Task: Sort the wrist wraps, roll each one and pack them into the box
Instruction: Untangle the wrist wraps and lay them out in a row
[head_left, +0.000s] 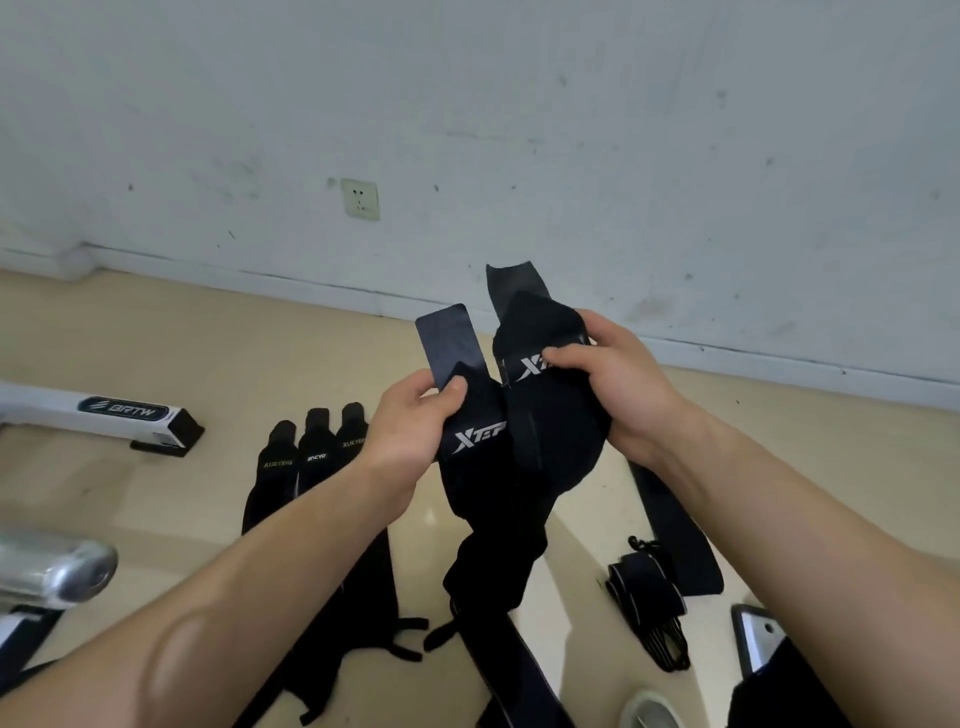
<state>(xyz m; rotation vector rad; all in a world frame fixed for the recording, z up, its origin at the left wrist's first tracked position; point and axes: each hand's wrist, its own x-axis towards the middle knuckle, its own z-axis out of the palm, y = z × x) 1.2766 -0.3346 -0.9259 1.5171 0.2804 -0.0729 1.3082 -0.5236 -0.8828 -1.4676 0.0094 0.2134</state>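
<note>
Two black wrist wraps with white Xtep lettering hang in front of me above the floor. My left hand (410, 431) pinches one wrap (475, 441) near its logo, thumb on top. My right hand (608, 384) grips the other wrap (556, 431) at its logo end. Both wraps trail down towards the floor and overlap. Three more black wraps (314, 457) with yellow lettering lie side by side on the floor to the left. A rolled black wrap (647, 592) sits on the floor at the right. No box shows plainly.
A white bar of gym equipment (104, 413) with a black foot lies at the left. A silver metal tube end (57, 574) is near my left forearm. A wide black strap (675, 530) lies at the right. The wall (467, 130) with a socket (360, 199) stands close ahead.
</note>
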